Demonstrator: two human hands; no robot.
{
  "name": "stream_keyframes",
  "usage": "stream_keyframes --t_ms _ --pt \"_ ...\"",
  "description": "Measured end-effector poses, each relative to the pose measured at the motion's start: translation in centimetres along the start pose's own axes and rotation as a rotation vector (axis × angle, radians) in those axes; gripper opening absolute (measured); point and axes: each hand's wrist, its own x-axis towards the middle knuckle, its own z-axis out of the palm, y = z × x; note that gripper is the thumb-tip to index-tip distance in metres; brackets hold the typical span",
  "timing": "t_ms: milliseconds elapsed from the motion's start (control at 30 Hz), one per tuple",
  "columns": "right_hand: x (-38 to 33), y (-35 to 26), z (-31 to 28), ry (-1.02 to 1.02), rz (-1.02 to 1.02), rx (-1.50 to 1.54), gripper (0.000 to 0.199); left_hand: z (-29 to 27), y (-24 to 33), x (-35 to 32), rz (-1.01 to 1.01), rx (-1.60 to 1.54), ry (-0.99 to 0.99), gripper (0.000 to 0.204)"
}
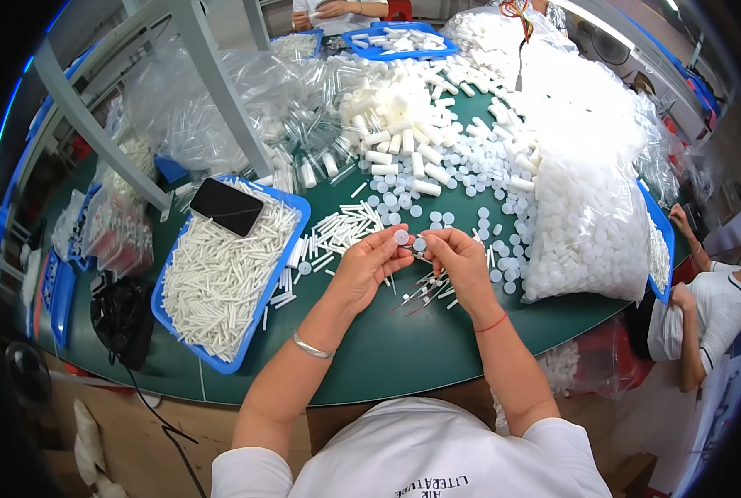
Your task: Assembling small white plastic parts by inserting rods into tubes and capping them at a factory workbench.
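- 9 o'clock from the hands: blue tray (pixel 302 214) full of white sticks (pixel 221 282), dark phone (pixel 227 207) lying on top at its upper end.
- 10 o'clock: loose stick pile (pixel 344 226) on the green table (pixel 354 373), just beside the left hand.
- Left hand (pixel 372 259): thumb and index nearly closed, pinching a translucent disc (pixel 401 237); the other fingers are curled, apart from the thumb.
- Between the hands: work looks like a two-handed fingertip step on small discs, seemingly midway. Next move probably calls for fine, steady pinch control; a disc could slip. Whether anything joins the discs, cannot tell.
- 6 o'clock, under the fingertips: thin wired pieces (pixel 420 295) on the table; contact with the right hand unclear.
- Right hand (pixel 460 259): thumb and index close together at a second disc (pixel 419 245), apparently gripping it; the other fingers bend inward, and what they touch is hidden.
- 3 o'clock: loose discs (pixel 510 266) scattered near the right hand, then a bulging clear bag (pixel 586 241) of similar discs farther out.
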Motion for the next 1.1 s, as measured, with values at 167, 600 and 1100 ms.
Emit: stream_keyframes --t_ms 167,600,1100 --pt "0.1 0.2 0.0 -0.002 -0.017 -0.007 0.019 0.2 -0.1 -0.1 0.004 -0.004 0.015 0.038" --pt "-0.2 0.3 0.3 -0.009 -0.087 -0.219 0.015 -0.4 -0.5 -0.1 0.049 0.040 0.058 0.037" --pt "-0.2 0.5 0.0 0.031 -0.228 -0.487 0.014 -0.6 0.2 -0.6 0.067 0.373 0.041 0.033"
